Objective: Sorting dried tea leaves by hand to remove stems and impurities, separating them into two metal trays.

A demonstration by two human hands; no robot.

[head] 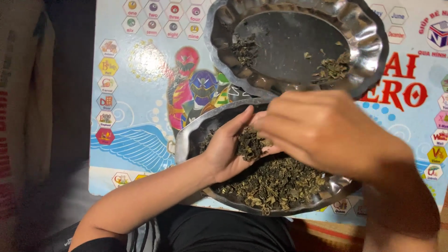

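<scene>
My left hand lies palm up over the near metal tray and cups a clump of dried dark green leaves. My right hand reaches across from the right, its fingertips pinching into that clump. Below both hands, a loose heap of the same dried leaves fills the near tray. A second, scalloped metal tray sits farther away, holding two small leaf piles, one at its left and one at its right.
Both trays rest on a colourful children's picture board with cartoon figures and hexagon icons. A pale sack stands at the far left. Dark fabric of my clothing shows at the bottom edge.
</scene>
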